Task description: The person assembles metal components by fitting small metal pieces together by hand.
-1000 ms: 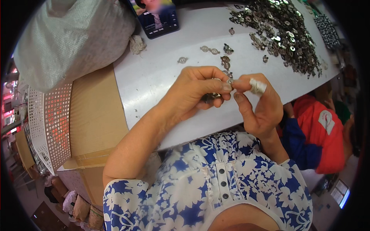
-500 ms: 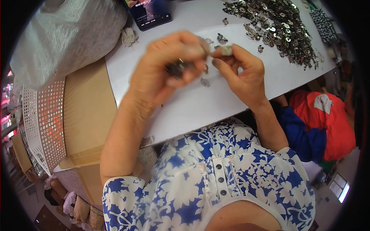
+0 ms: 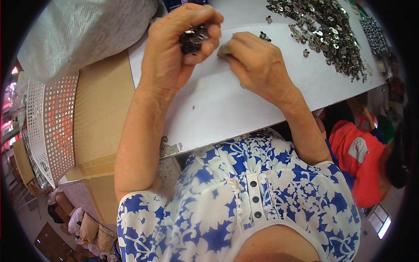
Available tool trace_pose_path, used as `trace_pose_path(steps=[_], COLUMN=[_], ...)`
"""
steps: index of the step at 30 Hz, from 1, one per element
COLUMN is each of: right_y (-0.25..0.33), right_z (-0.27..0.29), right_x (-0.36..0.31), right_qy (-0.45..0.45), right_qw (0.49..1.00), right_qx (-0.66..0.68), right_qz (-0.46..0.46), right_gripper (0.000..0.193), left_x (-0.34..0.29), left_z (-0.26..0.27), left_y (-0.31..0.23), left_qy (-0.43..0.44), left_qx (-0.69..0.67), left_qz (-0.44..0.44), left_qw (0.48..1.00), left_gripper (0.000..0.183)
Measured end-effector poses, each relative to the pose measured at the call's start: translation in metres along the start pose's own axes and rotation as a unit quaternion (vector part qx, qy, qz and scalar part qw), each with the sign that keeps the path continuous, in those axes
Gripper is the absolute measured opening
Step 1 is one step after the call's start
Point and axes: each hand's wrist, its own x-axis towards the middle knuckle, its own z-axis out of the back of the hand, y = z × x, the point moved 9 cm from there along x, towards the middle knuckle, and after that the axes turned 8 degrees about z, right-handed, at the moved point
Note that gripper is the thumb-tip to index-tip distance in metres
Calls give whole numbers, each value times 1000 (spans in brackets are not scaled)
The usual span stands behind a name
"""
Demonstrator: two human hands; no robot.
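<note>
Cupped around a clump of small dark, shiny metal pieces [image 3: 194,39] is my left hand [image 3: 168,52], raised over the white tabletop [image 3: 209,113]. My right hand [image 3: 257,63] is low over the table, back upward, fingers bent together in a pinch. A greyish covering or piece shows at its fingertips; anything they grip is hidden. Just beyond that hand lies a loose metal piece [image 3: 264,36]. At the far right spreads a big heap of similar small metal pieces [image 3: 325,32], round with openings in them, with a few strays along its near edge.
A bulky whitish woven sack [image 3: 87,35] rests at the far left, above brown cardboard [image 3: 102,113]. Beside it stands a white perforated plastic basket [image 3: 59,126]. A phone [image 3: 183,3] is partly behind my left hand. A person in red [image 3: 358,161] sits at the right.
My hands have come apart: the left moved up and away with its metal pieces, while the right turned back-up and lowered toward the table. The person in red has shifted.
</note>
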Motion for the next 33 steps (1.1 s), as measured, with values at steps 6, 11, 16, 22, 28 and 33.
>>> trace_pose_path(steps=[6,11,16,22,28,33], right_y=[-35,-41,-42,-83,-88,-81], right_z=[29,27,18,104,93,75], right_x=[-42,-58,-70,-94,-108,-119], right_qy=[-163,-170,-171,-148,-36,-141], right_qw=[917,783,717,948,958,910], right_qx=[286,501,571,-55,-145,159], right_qz=[-227,-327,-362,-277,-246,-356], right_gripper=[15,16,17,10,10,10], left_x=[3,-1,0,-3,0,1], left_z=[-3,-26,-32,-42,-42,-40], left_y=[36,63,70,73,76,76], left_qy=[-39,25,41,97,100,91], left_qx=[162,119,211,65,-10,11], left_qz=[58,127,138,180,182,172], left_qw=[984,984,967,977,978,981], left_gripper=[20,16,13,14,13,10])
